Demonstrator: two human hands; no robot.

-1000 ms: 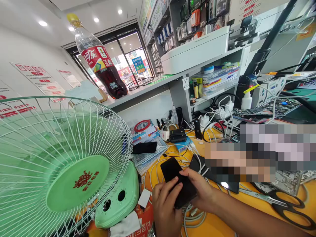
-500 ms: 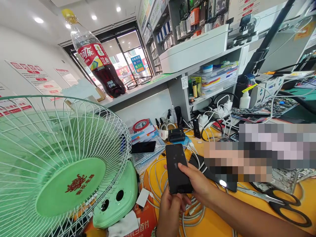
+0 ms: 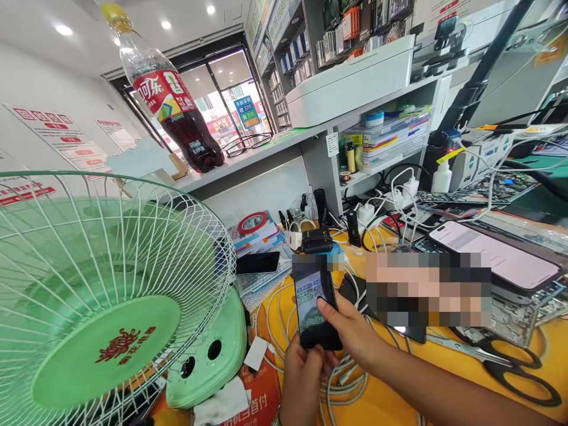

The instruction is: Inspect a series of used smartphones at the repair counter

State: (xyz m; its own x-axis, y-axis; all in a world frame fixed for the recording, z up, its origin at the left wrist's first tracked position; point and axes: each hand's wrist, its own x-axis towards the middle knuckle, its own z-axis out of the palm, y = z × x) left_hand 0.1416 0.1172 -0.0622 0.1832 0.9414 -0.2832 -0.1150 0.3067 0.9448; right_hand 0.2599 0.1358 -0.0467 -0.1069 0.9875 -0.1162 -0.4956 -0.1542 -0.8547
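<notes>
A dark phone with a picture lit on its screen is held upright over the orange table mat. My left hand grips its bottom end, thumb at the lower edge. Around its right side is my right hand, with the thumb on the screen and the other fingers hidden behind. Coiled white cables lie beneath and beside the hands. Behind them sit a black box-shaped device and another dark phone on bubble wrap.
A green fan fills the left side. Black-handled scissors lie at the right, near a large lit phone and circuit boards. A cola bottle stands on the shelf. Part of the right side is pixelated.
The held phone's screen has gone from black to lit with a picture. The view has shifted slightly, and the fan head has turned left. Both hands keep nearly the same grip.
</notes>
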